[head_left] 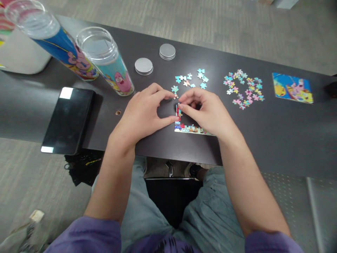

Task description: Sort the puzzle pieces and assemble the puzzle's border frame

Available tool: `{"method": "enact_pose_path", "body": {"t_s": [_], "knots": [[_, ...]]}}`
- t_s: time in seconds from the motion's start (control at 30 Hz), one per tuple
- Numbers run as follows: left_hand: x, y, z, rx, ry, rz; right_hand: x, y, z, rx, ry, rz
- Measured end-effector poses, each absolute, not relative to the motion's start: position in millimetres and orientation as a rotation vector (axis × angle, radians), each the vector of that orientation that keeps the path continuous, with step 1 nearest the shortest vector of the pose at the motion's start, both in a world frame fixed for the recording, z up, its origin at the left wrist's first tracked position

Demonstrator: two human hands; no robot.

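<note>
On the dark table, joined puzzle pieces (191, 129) form an L-shaped corner with a left side and a bottom edge. My left hand (143, 114) is spread, its thumb tip touching the left side of that corner and its index fingertip beside a small loose piece (176, 96). My right hand (206, 109) has thumb and index finger pinched at the top of the left side; what is between them is too small to make out. It covers part of the inside of the corner. Loose blue pieces (203, 85) lie beyond both hands.
A pile of mixed pieces (257, 92) and a picture card (292, 88) lie to the right. Two round tins (144, 66) (167, 51) sit behind. Two cartoon tumblers (119, 79) (79, 63) and a black tablet (68, 121) stand at the left.
</note>
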State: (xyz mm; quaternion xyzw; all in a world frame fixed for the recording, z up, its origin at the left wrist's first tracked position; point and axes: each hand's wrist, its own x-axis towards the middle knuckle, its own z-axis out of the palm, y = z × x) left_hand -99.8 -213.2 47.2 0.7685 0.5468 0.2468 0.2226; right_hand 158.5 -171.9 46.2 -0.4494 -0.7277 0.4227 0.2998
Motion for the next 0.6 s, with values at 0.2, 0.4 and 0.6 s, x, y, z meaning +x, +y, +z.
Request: {"method": "enact_pose_path", "body": {"t_s": [0.2,0.4,0.6], "knots": [[-100.2,-212.9,47.1,2.123,1.504,0.676,157.2,-172.9,48.0,-1.317,-2.115,0.86],[-100.2,-213.0,49.3,2.123,1.501,0.658,159.5,-171.2,45.5,-1.3,-2.231,0.73],[-101.0,-212.8,48.4,2.126,1.495,0.665,164.9,-172.7,56.5,-1.331,-2.223,0.614]]}}
